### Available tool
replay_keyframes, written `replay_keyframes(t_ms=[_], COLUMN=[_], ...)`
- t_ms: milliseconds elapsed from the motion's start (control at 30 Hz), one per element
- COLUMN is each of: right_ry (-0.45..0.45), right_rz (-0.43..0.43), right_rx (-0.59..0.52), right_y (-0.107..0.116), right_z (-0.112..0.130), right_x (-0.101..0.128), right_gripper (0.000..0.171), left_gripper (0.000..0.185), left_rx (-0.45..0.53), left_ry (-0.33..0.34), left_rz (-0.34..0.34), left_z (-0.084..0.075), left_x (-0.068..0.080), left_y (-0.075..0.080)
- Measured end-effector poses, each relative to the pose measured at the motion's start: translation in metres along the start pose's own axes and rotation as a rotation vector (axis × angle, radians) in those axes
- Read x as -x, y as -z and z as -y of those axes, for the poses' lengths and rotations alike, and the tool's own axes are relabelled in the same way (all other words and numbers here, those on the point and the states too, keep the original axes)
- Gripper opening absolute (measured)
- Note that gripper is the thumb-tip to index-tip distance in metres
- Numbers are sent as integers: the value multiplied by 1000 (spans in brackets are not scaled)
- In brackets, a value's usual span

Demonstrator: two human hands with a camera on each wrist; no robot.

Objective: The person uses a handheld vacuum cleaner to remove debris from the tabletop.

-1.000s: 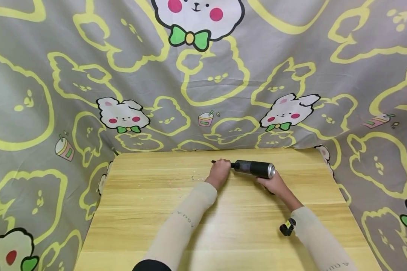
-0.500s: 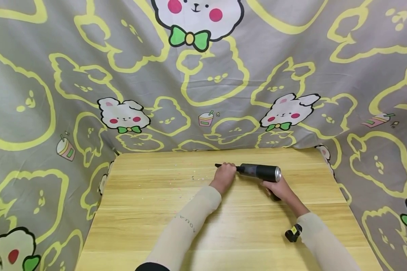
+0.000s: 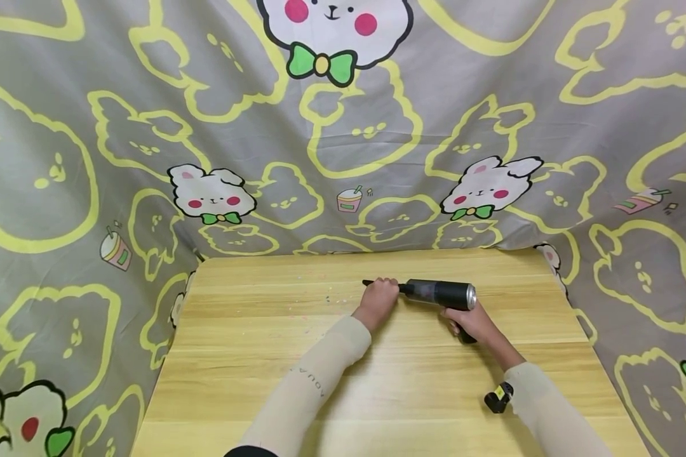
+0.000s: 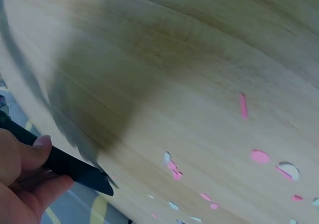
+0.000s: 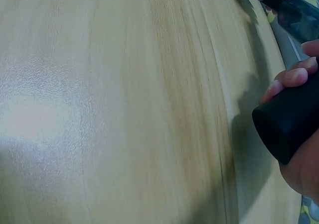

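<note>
One tabletop (image 3: pixel 411 393); two hands (image 3: pixel 378 301) (image 3: pixel 473 322); one vacuum (image 3: pixel 441 294)

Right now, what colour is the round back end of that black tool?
The round end of the black tool is silver, best seen in the head view.

Smooth plastic is seen on the handheld device (image 3: pixel 439 294), glossy wood grain on the tabletop (image 3: pixel 414 374). The curtain (image 3: pixel 343 143) is made of cloth.

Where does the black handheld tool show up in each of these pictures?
Head: the black handheld tool lies below and right of centre.
Left wrist: lower left; only its nozzle shows clearly.
Right wrist: along the right edge, handle lower, nozzle at the top.
Shared landmark: the wooden table, visible in all three.
</note>
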State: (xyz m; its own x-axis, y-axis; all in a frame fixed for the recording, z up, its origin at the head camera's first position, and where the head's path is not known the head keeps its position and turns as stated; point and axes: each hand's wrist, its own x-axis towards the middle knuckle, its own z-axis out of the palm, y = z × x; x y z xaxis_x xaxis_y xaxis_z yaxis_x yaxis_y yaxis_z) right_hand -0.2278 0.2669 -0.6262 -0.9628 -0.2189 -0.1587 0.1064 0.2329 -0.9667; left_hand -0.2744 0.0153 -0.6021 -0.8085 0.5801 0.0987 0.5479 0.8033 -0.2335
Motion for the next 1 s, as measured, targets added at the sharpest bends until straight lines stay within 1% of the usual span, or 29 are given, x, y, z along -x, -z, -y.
replay_keyframes(t_ms=[133,200,333,500,767,1000], right_ry=[-30,-40,-57,-62,-42,-23], right_rz=[12,14,2,-1,20,32], right_rx=[1,3,25,46,66,82], right_y=[-7,-10,-13,-17,-25,-30], right_z=[18,24,18,8,10,14], right_x=[4,5,0,-10,-19,-26], right_gripper=[10,10,12,16,17,16], left_gripper=[14,14,14,13,14,16], left_rx=[6,10,18,41,27,47], left_ry=[-5,-5,-4,19,30,51], left_rz=[-20,-19,2,17,32,25], left_z=[5,7,12,19,27,35], left_x=[5,7,10,14,17,22], left_y=[-1,-1,-1,-3,-6,-7])
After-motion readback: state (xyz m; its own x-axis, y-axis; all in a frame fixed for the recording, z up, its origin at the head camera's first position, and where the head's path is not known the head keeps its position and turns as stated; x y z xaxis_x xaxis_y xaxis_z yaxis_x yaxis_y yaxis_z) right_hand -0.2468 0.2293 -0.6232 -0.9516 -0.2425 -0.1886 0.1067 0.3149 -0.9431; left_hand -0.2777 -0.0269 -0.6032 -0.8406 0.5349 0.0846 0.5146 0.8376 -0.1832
